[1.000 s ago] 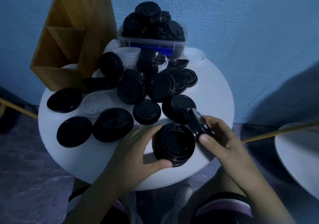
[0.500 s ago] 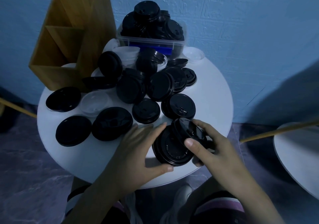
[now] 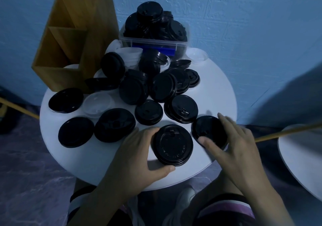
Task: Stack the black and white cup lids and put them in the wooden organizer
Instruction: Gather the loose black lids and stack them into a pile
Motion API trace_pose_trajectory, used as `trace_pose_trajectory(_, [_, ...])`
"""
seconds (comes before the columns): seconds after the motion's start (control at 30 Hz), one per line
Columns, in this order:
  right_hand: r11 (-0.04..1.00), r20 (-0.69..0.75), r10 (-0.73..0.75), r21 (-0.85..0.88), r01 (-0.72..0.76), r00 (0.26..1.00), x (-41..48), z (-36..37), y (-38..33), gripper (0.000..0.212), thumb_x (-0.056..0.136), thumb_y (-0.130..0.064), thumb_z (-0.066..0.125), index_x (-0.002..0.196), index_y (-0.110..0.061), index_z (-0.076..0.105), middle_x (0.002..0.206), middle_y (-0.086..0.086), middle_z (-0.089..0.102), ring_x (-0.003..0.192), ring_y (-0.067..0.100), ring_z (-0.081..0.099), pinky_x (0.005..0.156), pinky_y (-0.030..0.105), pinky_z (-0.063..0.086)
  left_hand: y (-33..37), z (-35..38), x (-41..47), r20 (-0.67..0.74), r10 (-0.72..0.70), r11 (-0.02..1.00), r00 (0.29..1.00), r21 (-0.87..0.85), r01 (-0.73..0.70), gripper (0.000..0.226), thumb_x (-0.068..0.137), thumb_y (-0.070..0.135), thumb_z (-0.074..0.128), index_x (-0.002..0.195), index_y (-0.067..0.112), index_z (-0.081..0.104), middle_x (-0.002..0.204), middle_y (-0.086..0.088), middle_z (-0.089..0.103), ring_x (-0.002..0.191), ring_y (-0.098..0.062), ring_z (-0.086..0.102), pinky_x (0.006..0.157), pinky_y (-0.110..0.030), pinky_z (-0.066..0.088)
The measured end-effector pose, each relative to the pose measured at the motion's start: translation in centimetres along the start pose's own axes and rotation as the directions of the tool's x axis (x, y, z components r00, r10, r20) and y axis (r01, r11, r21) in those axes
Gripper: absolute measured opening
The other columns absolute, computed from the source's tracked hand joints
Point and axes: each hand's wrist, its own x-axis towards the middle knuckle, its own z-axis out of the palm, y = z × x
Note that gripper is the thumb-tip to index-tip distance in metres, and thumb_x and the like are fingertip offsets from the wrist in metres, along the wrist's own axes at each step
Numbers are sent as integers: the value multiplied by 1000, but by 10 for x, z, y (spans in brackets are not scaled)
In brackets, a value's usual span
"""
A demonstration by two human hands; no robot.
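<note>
Two grips at the near rim of the white table [image 3: 108, 164]. Cupped the stack of black lids [image 3: 172, 145] with the left hand [image 3: 135, 156], thumb at its near edge, fingers curled round its far left side. Pinched a single black lid [image 3: 207, 130], just right of the stack, with the right hand [image 3: 231, 144], thumb at the near edge, blurred fingers over the far edge. Beyond the fingertips, saw loose black lids [image 3: 181, 108] and a white lid [image 3: 97, 104]. Farther, left of the left hand, found the wooden organizer [image 3: 57, 76] upright. Farthest ahead, noted a clear tub [image 3: 153, 40] heaped with black lids.
</note>
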Motion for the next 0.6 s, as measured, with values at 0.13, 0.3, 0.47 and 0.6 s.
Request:
trace_pose_trajectory(0.13, [977, -57, -179, 104, 184, 982, -26, 2, -42, 72, 82, -78, 53, 132, -26, 61, 135, -7, 58, 123, 14, 54, 99, 21, 40, 6, 6, -3, -89, 7, 1000, 996, -12, -8, 75, 66, 65, 71, 131, 39, 43, 117, 31, 46, 108, 6, 47, 94, -13, 37])
trace_pose_trajectory(0.3, [976, 128, -218, 6, 219, 968, -33, 30, -56, 91, 73, -80, 53, 146, -26, 41, 138, -11, 47, 122, 17, 54, 84, 33, 55, 2, 9, -11, -137, -16, 998, 990, -68, 7, 70, 69, 64, 71, 128, 35, 50, 114, 28, 52, 106, 1, 52, 88, -17, 43])
trace_pose_trajectory(0.47, [951, 313, -307, 143, 275, 899, -15, 22, -44, 92, 75, -70, 52, 156, -30, 34, 149, -24, 39, 134, -1, 34, 107, 1, 16, -16, 4, -11, -4, -46, 996, 999, -81, 46, 82, 70, 66, 69, 144, 45, 39, 124, 33, 49, 121, 10, 44, 92, -11, 37])
trace_pose_trajectory(0.6, [951, 430, -309, 122, 284, 848, -5, 15, -46, 93, 75, -67, 47, 159, -35, 24, 156, -27, 29, 136, -3, 25, 102, -5, 8, -19, 4, -9, -8, -32, 998, 999, -46, 32, 85, 72, 67, 67, 149, 49, 34, 129, 42, 43, 122, 19, 37, 94, -10, 33])
